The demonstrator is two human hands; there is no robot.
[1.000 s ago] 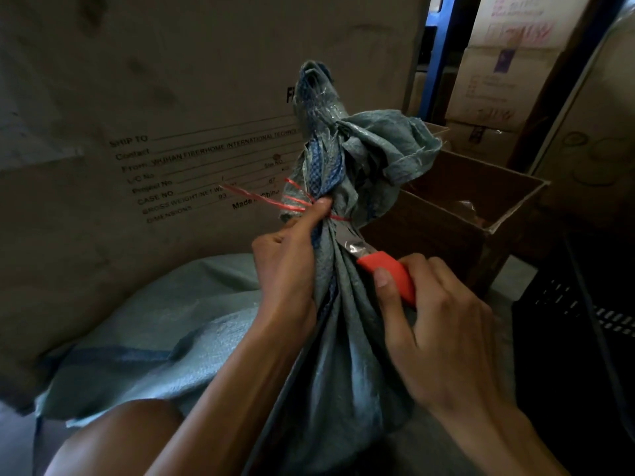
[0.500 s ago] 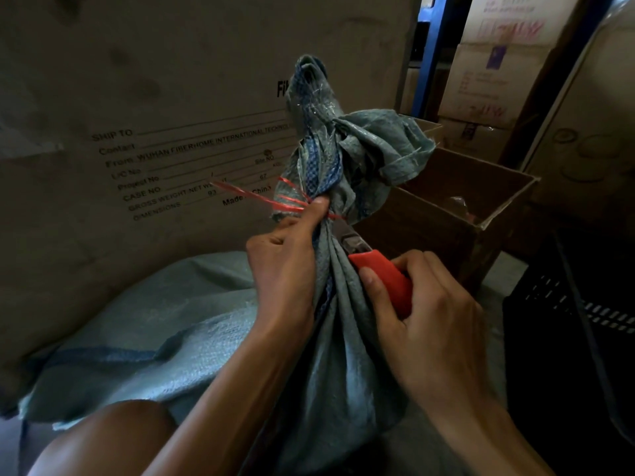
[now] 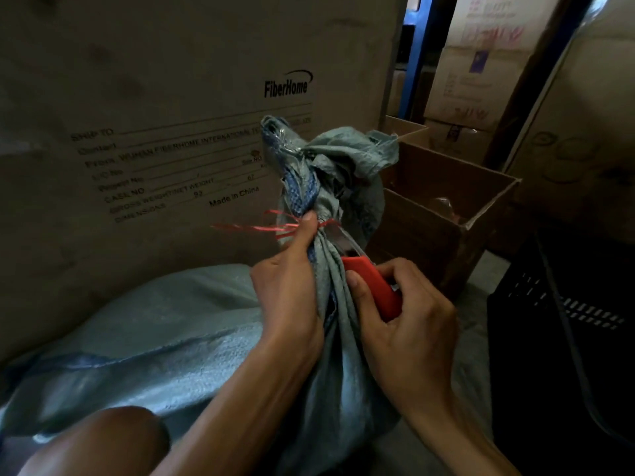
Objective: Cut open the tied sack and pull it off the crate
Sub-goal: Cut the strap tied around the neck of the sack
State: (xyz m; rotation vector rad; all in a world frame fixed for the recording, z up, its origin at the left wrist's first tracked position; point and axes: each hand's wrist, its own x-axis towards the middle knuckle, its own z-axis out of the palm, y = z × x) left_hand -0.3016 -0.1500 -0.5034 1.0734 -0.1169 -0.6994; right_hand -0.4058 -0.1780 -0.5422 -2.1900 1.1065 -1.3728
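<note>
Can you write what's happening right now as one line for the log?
step: cutting tie | left hand: grips sack neck below red string | right hand: holds red knife, blade at string | sack: still tied

A large cardboard carton stands upright at the back, printed with "FiberHome", "Made in China" and blank shipping lines. To its right sits an open brown cardboard box, flaps up, with something pale inside, too dim to identify. Behind it, stacked cartons rise beside a blue upright post.
</note>
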